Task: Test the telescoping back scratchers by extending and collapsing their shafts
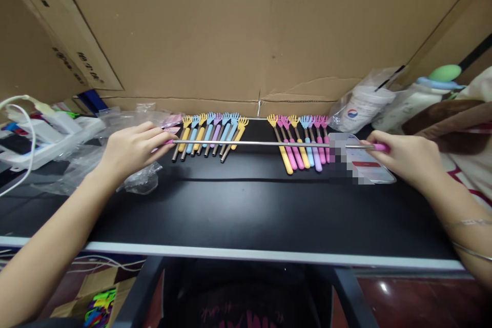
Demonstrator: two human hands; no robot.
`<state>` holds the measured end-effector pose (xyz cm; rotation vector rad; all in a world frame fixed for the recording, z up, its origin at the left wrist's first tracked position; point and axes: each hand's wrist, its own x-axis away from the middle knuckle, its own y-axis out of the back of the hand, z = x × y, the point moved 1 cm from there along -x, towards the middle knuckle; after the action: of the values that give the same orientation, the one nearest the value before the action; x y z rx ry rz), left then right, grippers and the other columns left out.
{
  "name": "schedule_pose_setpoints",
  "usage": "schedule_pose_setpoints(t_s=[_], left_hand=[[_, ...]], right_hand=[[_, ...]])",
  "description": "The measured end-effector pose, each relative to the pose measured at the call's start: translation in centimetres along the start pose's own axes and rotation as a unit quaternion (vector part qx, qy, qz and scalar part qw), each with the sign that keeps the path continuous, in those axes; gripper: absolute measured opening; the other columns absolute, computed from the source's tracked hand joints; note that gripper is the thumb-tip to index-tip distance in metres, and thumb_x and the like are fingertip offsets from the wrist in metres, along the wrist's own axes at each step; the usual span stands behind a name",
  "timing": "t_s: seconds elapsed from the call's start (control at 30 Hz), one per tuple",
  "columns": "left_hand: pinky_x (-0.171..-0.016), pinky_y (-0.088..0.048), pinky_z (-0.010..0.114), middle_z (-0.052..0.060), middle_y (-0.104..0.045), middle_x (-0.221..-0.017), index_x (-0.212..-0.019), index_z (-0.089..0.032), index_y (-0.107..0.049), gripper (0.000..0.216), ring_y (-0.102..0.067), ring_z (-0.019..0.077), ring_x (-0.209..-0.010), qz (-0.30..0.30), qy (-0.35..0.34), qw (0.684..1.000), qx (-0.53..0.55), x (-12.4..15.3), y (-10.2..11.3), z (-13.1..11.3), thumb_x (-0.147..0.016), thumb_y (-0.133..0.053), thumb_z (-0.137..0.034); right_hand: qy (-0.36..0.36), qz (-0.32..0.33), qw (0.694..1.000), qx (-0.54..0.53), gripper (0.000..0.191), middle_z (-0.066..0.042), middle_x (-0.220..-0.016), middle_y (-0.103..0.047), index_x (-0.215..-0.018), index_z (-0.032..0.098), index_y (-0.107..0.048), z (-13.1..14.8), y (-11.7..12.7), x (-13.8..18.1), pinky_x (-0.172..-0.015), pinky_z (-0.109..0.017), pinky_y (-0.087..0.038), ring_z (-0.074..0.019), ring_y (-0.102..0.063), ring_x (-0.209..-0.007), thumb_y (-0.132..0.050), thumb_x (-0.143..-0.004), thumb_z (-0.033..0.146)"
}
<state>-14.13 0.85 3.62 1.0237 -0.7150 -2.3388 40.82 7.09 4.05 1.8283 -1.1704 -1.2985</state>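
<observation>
A telescopic back scratcher (pixel 253 143) is drawn out to a long metal rod, level above the black table. My left hand (pixel 130 151) is closed on its pink left end, where the claw is mostly hidden by the fingers. Its pink handle at the right end is gripped by my right hand (pixel 409 156). Behind the rod lie two rows of short back scratchers, claws toward the back: a left row (pixel 211 133) in yellow, blue and purple, and a right row (pixel 300 146) in yellow, pink, blue and purple.
Clear plastic bags (pixel 142 177) and a white power strip (pixel 73 136) lie at left. A phone (pixel 374 169), partly blurred out, rests near my right hand. A bagged cup (pixel 369 105) and a bottle (pixel 426 92) stand back right. Cardboard (pixel 230 36) walls the rear; an open box (pixel 92 292) sits below.
</observation>
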Motion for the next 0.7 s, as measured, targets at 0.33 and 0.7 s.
schedule_pose_setpoints(t_s=[0.33, 0.7], left_hand=[[-0.060, -0.036, 0.026, -0.001, -0.069, -0.086, -0.093, -0.020, -0.062, 0.027, -0.055, 0.0155, -0.083, 0.016, -0.017, 1.000, 0.008, 0.0, -0.3, -0.3, -0.096, -0.039, -0.033], [-0.056, -0.036, 0.025, -0.001, -0.065, -0.073, -0.092, -0.021, -0.063, 0.023, -0.058, 0.0142, -0.072, -0.037, -0.077, 0.995, 0.054, -1.3, 0.4, -3.6, -0.095, -0.043, -0.030]], right_hand=[[0.018, 0.040, 0.999, -0.011, 0.038, -0.005, -0.063, -0.063, -0.082, 0.026, -0.060, 0.0, -0.8, 0.0, -0.047, -0.023, -0.024, -0.0195, -0.053, -0.054, -0.037, -0.075, 0.056], [0.172, -0.025, 0.983, -0.062, 0.027, -0.001, -0.056, -0.061, -0.074, 0.024, -0.056, 5.2, -0.1, 1.4, -0.047, -0.022, -0.018, -0.0150, -0.051, -0.048, -0.039, -0.081, 0.043]])
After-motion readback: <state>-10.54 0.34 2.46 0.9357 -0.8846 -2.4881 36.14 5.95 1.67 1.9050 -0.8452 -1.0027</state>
